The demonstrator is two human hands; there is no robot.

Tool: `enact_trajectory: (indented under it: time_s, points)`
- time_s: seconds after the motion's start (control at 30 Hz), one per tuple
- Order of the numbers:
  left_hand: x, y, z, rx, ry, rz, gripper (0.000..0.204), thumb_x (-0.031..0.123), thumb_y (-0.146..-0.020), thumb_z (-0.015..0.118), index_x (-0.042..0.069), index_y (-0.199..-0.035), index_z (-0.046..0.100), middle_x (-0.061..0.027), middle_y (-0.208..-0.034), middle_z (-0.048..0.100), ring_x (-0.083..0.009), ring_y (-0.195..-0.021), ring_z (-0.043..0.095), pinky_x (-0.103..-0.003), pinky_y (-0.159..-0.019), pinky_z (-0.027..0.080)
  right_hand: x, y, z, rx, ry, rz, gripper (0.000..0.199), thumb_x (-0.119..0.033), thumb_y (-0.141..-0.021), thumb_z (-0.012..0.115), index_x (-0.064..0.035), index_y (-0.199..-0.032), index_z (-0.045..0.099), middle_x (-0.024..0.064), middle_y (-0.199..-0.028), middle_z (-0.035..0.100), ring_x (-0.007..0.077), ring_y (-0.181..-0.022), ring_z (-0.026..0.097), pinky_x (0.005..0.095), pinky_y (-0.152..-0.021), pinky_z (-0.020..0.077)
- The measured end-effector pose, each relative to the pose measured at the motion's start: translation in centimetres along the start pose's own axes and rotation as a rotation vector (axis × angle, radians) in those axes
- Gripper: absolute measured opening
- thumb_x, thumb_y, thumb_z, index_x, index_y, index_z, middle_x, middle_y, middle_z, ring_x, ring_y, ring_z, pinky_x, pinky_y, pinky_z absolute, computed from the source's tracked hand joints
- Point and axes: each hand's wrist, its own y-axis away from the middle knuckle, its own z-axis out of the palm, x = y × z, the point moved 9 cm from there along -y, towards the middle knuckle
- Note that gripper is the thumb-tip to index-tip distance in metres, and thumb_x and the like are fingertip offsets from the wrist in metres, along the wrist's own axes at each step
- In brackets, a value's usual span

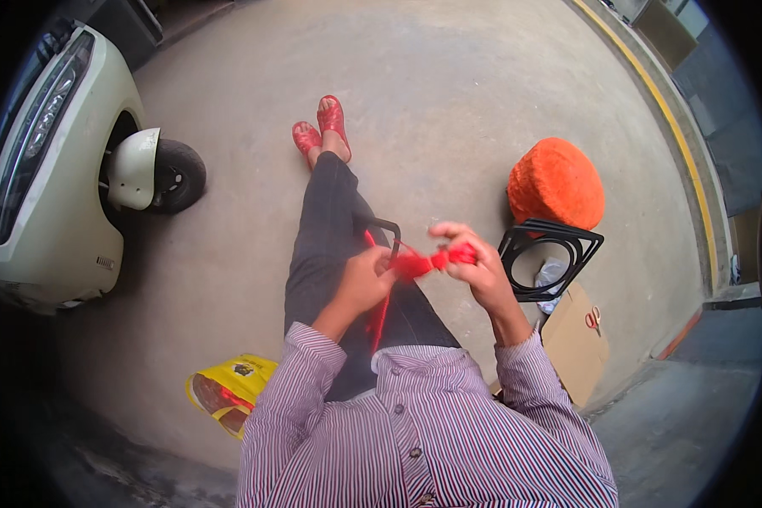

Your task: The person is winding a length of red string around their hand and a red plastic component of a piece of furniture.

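Observation:
A bright red strip (413, 266), thin and ribbon-like, stretches between my two hands above my lap, smeared by motion. My left hand (366, 279) is closed, its fingertips pinching where the strip meets a black bar (384, 224). The bar bends at a corner and looks like part of a frame, mostly hidden by the hand. My right hand (483, 269) grips a bunched part of the red strip, with its forefinger raised and blurred. Another red length (381, 326) runs down over my dark trousers, below the left hand.
Right of me stand an orange fuzzy stool (555, 184) and black square frames with round openings (510, 254). Scissors (593, 320) lie on cardboard (574, 347). A yellow bag (244, 377) holding red material is at lower left. A pale vehicle (76, 169) stands left.

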Motion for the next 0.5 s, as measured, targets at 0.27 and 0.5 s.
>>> enact_trajectory:
  time_s: [0.27, 0.5]
  points:
    - [-4.9, 1.6, 3.2, -0.101, 0.134, -0.266, 0.023, 0.013, -0.078, 0.071, 0.004, -0.097, 0.062, -0.0143, -0.087, 0.068, -0.0270, -0.076, 0.068, -0.038, -0.070, 0.053, -7.3, 10.2, 8.9, -0.602, -0.957, 0.235, 0.026, -0.017, -0.073, 0.068, -0.0010, -0.087, 0.052, 0.0156, -0.083, 0.064, 0.0217, -0.078, 0.061, 0.0342, -0.074, 0.0480]
    - [-2.4, 1.3, 1.7, -0.140, -0.157, -0.308, 0.017, 0.013, -0.083, 0.065, 0.002, -0.096, 0.059, -0.0136, -0.085, 0.068, -0.0311, -0.077, 0.067, -0.040, -0.071, 0.051, -11.9, 7.2, 3.7, -0.286, -0.944, 0.064, 0.028, -0.014, -0.071, 0.074, -0.0024, -0.087, 0.053, 0.0092, -0.075, 0.061, 0.0197, -0.062, 0.057, 0.0316, -0.059, 0.0449]
